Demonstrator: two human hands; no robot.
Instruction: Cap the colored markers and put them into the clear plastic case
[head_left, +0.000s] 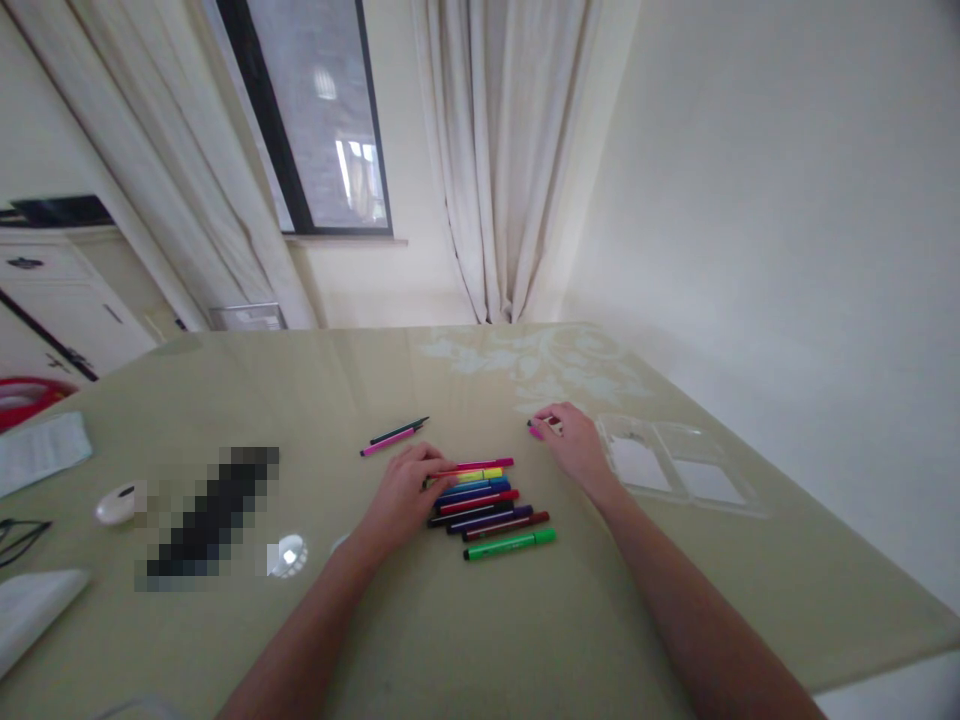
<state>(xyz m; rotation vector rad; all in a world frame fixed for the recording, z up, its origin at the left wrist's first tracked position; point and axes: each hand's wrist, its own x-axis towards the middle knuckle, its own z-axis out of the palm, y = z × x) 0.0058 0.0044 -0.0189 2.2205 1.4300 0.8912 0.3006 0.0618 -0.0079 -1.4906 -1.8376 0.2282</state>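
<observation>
Centrally, the left hand (401, 490) rested with loosely curled fingers against a row of slim plastic felt-tip markers (491, 505) on the glossy olive tabletop (450, 620), while the right hand (571, 440) pinched a pink marker (537, 430).

The table (525, 620) is being viewed from head height, looking forward and down, at close range; only one view is being given.

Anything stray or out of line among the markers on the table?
Yes. Most markers lie in a neat row by the left hand, but two strays, one pink and one dark, lie apart behind it, tilted off the row's line. The right hand covers another pink marker, also outside the row. Nothing looks spilled or broken.
</observation>
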